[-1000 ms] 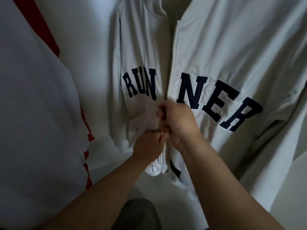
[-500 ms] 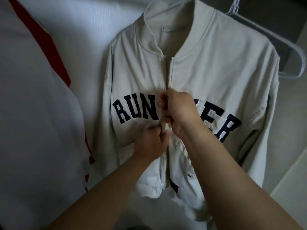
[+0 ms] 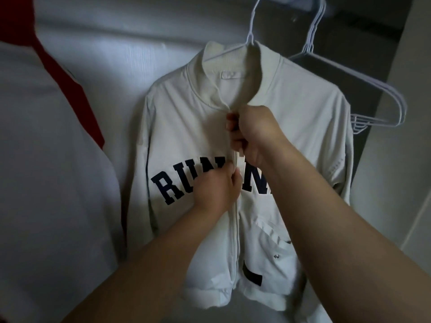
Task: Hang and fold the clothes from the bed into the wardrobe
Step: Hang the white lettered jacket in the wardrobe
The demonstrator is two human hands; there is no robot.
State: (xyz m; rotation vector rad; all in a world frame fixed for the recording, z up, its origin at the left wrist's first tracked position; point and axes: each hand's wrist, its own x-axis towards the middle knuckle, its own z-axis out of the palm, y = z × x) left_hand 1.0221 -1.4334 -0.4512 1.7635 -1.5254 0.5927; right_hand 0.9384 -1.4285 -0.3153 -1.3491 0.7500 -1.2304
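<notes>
Jacket (image 3: 186,127) on hanger (image 3: 250,26). R hand (image 3: 254,134) fingers pinch the zip near collar, L hand (image 3: 214,187) fingers grip the front lower down.

The jacket (image 3: 186,127) is matt cream cloth, smooth-faced, with a ribbed knit collar (image 3: 222,59). Its lettering (image 3: 166,186) is dark, matt, felt-like appliqué. The snap stud (image 3: 276,255) is bright metal. The hanger (image 3: 251,33) and spare hangers (image 3: 363,121) are smooth pale plastic, faintly glossy. The adjacent garment (image 3: 46,171) is matt white cloth with a red panel.
</notes>
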